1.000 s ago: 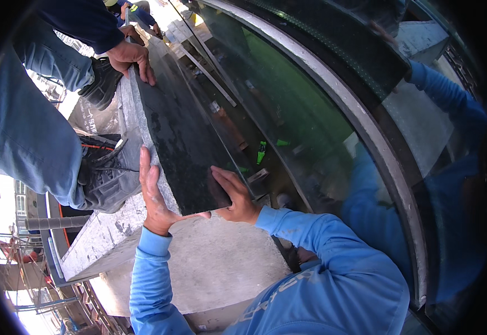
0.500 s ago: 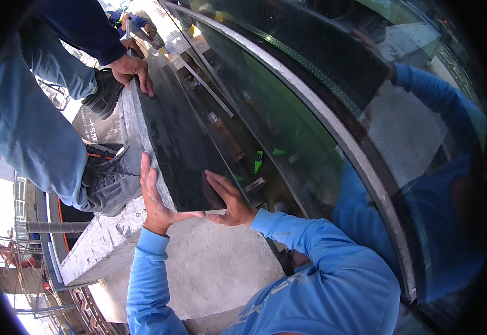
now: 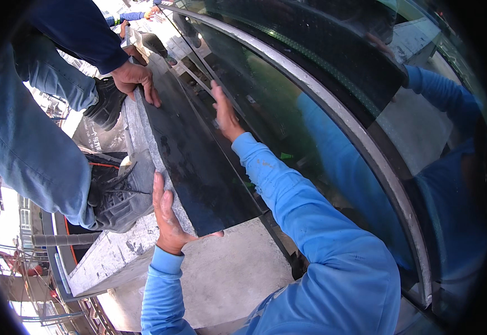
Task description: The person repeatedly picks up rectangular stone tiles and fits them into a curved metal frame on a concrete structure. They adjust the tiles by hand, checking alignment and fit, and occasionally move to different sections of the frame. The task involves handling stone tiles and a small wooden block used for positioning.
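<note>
A long dark slab [image 3: 210,173], black and smooth on top with a rough grey left edge, lies on a pale concrete ledge [image 3: 238,268]. At its near left corner is my left hand [image 3: 169,220], open: the fingers stretch along the grey edge and the thumb points across the near end. My right hand [image 3: 227,114] is open too, fingers straight, beside the slab's right long edge near the glass panel [image 3: 288,128]. It holds nothing; whether it touches the slab I cannot tell. Farther along, a co-worker's hand [image 3: 134,81] rests on the slab's left edge.
The co-worker's jeans [image 3: 37,139] and dark shoe [image 3: 123,195] are close to my left hand on the ledge. A curved metal edge [image 3: 333,100] of glass sweeps down the right side, with reflections. Scaffolding [image 3: 26,279] shows far below left. Another person's arm [image 3: 132,17] is at the far end.
My right hand has left the slab's near end and moved forward and up along its right side. My left hand stays at the corner. The co-worker's hand remains on the edge.
</note>
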The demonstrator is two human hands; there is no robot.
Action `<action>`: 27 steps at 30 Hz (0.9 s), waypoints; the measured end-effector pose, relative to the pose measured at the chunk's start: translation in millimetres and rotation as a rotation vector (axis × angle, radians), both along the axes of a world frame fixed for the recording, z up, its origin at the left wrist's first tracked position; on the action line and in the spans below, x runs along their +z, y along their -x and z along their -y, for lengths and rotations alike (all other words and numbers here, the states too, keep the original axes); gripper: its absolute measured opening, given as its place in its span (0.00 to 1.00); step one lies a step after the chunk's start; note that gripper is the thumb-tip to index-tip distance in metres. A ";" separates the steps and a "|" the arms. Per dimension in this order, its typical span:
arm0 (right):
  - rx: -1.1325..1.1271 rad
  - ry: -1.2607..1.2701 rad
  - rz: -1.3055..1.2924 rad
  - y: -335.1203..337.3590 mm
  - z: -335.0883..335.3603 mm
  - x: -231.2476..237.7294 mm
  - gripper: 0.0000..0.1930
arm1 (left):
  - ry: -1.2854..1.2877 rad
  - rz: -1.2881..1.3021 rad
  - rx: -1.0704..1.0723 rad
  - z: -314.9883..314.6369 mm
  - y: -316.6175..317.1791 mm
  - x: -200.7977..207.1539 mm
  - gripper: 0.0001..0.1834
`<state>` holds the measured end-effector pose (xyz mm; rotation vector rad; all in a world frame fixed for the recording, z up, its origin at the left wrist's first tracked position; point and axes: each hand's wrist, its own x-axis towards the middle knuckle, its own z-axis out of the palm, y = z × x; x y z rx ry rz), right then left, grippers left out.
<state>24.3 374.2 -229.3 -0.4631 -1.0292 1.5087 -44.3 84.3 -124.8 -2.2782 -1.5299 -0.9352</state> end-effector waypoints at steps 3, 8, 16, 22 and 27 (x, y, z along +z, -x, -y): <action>0.140 -0.175 0.028 32.6 11.9 14.2 0.42 | -0.010 -0.020 0.010 3.5 3.4 -1.9 0.82; 0.315 -0.330 0.277 41.9 55.7 -10.4 0.38 | -0.009 -0.039 0.021 6.7 3.1 0.2 0.80; 0.377 -0.140 0.403 -8.6 119.6 -133.7 0.35 | -0.025 -0.066 0.017 -0.4 4.3 -2.0 0.78; 0.627 0.240 0.612 -130.6 207.2 -280.5 0.32 | -0.052 -0.051 0.004 -3.0 1.2 2.7 0.80; 0.675 0.199 0.479 -162.0 220.5 -282.0 0.31 | -0.111 -0.010 -0.072 -15.8 3.7 -0.1 0.80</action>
